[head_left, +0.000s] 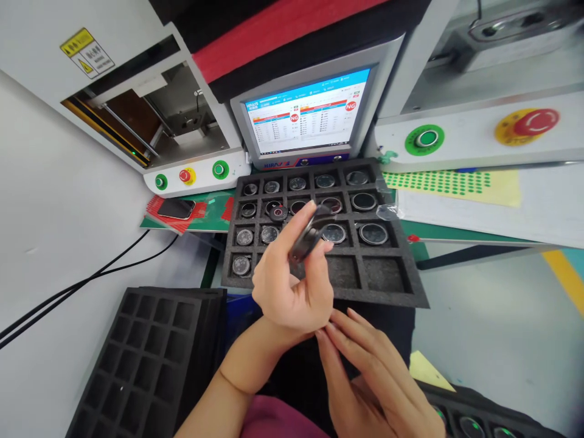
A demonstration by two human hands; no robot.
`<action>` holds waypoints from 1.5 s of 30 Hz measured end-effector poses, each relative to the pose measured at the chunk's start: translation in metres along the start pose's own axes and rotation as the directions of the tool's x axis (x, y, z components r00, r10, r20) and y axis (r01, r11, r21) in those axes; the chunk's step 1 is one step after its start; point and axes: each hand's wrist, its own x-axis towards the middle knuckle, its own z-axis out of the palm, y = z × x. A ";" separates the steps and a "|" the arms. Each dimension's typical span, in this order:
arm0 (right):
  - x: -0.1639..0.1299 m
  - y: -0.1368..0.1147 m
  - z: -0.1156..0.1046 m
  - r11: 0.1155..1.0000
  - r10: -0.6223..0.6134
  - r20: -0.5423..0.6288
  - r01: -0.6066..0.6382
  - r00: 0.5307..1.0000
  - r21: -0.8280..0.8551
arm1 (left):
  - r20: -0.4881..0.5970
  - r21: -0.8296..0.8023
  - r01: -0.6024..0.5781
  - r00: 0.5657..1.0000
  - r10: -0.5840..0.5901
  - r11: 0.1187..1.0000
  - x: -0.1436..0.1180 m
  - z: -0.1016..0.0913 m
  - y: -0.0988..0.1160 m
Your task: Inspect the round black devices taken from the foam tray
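Observation:
My left hand [292,280] is raised over the front of a black foam tray [413,286]. Between its thumb and index finger it pinches a dark, round watch body [301,244], tilted nearly edge-on. My right hand [369,371] is lower and to the right, with its fingers stretched out and their tips at the heel of my left hand. Nothing shows in it. Round dark watch bodies, such as one watch [373,233], lie in many of the tray's pockets. One small black piece with red dots [278,212] rests over a second-row pocket. My left hand hides part of the tray.
Behind the tray a monitor [310,115] displays red NG marks, between two white machines with green and red buttons. A phone [176,208] lies at left. Stacked black foam trays [137,353] stand lower left. Yellow sheets with green dots [438,182] lie right.

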 end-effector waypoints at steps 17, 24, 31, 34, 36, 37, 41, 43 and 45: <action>0.003 0.002 -0.013 0.994 -0.089 0.137 0.096 0.987 -0.049 | -0.011 0.043 0.107 0.994 -0.107 0.993 0.002 0.002 0.004; 0.014 0.017 -0.023 0.861 0.319 -0.069 -0.258 0.945 0.438 | 0.532 -0.005 0.480 0.744 -0.404 0.877 -0.004 -0.015 0.014; 0.032 0.028 -0.020 0.416 0.586 0.211 -0.514 0.782 0.750 | 0.674 -0.054 0.386 0.695 -0.251 0.921 -0.012 -0.028 0.035; 0.030 0.029 -0.021 0.376 0.607 0.223 -0.524 0.762 0.764 | 0.656 -0.104 0.315 0.735 -0.173 0.944 -0.018 -0.029 0.036; 0.028 0.031 -0.024 0.393 0.614 0.211 -0.527 0.760 0.753 | 0.669 -0.130 0.284 0.732 -0.127 0.950 -0.021 -0.029 0.035; 0.027 0.032 -0.025 0.411 0.611 0.207 -0.529 0.764 0.742 | 0.685 -0.142 0.272 0.721 -0.104 0.952 -0.020 -0.030 0.035; 0.034 0.038 -0.037 0.514 0.561 0.226 -0.549 0.797 0.659 | 0.806 -0.230 0.248 0.591 0.041 0.941 -0.009 -0.034 0.035; 0.039 0.039 -0.043 0.556 0.535 0.236 -0.548 0.811 0.625 | 0.850 -0.272 0.281 0.519 0.093 0.920 -0.001 -0.036 0.034; 0.042 0.040 -0.047 0.553 0.517 0.262 -0.552 0.815 0.624 | 0.873 -0.261 0.337 0.483 0.071 0.905 0.006 -0.037 0.032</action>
